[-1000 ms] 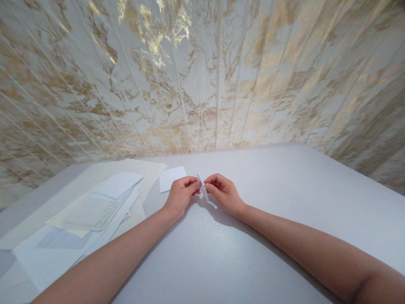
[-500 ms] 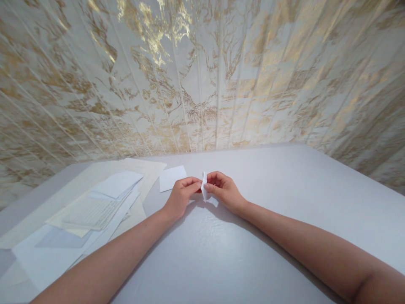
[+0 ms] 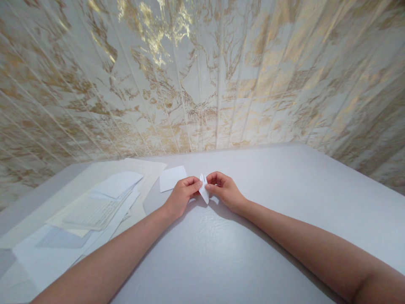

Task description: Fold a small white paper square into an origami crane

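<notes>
Both hands meet above the middle of the table, clamped on one small folded white paper located between them. The left hand pinches the left side of the paper between thumb and fingertips, near its upper part. The right hand grips the opposite side, its thumb set against the right edge and its fingers curled behind. The folded paper stands on end, slightly tilted, with several layered edges visible at the top and a narrow point at the bottom; whether this point touches the table cannot be told. Shadows of the hands fall on the pale, glossy tabletop directly below. A flat white rectangular sheet lies just beyond the left hand, which hides its near right corner. Further left, well apart from the folded paper, is a loose pile of overlapping papers: a large cream sheet beneath, a printed page near the middle, a white sheet at the upper end and a bluish sheet at the lower end. Behind the table rises a ridged wall with a gold pattern
</notes>
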The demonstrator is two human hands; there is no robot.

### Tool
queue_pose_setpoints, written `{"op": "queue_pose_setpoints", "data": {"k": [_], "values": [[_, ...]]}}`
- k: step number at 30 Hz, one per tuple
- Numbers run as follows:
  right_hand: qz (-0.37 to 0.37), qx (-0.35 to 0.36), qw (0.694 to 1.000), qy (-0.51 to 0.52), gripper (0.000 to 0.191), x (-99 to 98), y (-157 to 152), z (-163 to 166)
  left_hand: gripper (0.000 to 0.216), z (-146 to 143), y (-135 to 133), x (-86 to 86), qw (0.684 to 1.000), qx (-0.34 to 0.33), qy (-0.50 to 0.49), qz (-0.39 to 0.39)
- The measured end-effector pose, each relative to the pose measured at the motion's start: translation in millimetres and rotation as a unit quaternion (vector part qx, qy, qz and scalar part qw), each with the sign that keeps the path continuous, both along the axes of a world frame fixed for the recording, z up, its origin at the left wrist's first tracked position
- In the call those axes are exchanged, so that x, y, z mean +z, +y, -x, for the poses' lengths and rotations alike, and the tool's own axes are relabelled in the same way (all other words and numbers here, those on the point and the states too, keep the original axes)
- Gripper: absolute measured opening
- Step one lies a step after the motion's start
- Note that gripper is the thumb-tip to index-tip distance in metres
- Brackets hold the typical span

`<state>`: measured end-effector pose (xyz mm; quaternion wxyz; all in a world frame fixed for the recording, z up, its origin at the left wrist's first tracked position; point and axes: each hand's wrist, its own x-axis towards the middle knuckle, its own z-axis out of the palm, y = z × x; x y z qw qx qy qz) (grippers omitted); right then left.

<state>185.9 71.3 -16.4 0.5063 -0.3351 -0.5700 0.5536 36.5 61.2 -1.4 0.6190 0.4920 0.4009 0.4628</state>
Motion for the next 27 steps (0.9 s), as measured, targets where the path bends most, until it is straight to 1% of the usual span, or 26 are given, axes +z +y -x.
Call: {"op": "queue_pose_setpoints", "data": {"k": [4,9,11,13,14,16,18,20,23,25,27], "values": [[-0.012,-0.007,1.000,-0.006,0.021,-2.5,1.1,1.1,0.018,0.3,-0.9,1.1,0.999,0.024,0.030,-0.022],[-0.013,-0.013,1.000,-0.003,0.020,-4.3,2.6,1.4,0.016,-2.0,-2.7,5.0,0.998,0.053,0.046,-0.005],[-0.030,-0.017,0.999,-0.001,0.019,-4.5,2.9,0.9,0.016,-2.5,-2.8,6.0,0.997,0.062,0.047,-0.007],[-0.074,-0.028,0.997,-0.015,0.017,-4.8,2.8,0.0,0.019,-2.5,-2.5,6.1,0.996,0.081,0.039,-0.013],[-0.108,-0.031,0.993,-0.030,0.015,-5.0,2.6,-0.6,0.025,-2.5,-2.2,6.0,0.995,0.094,0.034,-0.017],[-0.181,-0.032,0.980,-0.071,0.012,-5.5,1.9,-1.8,0.038,-2.3,-1.7,5.6,0.992,0.120,0.026,-0.028],[-0.238,-0.029,0.965,-0.109,0.014,-6.0,1.4,-2.9,0.042,-2.2,-1.5,5.4,0.990,0.133,0.024,-0.037],[-0.264,-0.037,0.955,-0.129,0.016,-6.5,1.7,-3.7,0.035,-2.3,-1.7,5.5,0.990,0.130,0.020,-0.041],[-0.262,-0.062,0.955,-0.125,0.016,-7.3,3.7,-4.4,0.020,-2.0,-2.4,5.6,0.993,0.104,-0.008,-0.047],[-0.248,-0.073,0.960,-0.107,0.014,-7.8,5.5,-4.8,0.019,-1.3,-2.9,5.3,0.994,0.086,-0.023,-0.060],[-0.239,-0.076,0.964,-0.090,0.014,-8.0,6.9,-5.2,0.022,-0.3,-3.1,4.4,0.993,0.079,-0.002,-0.082]]}}
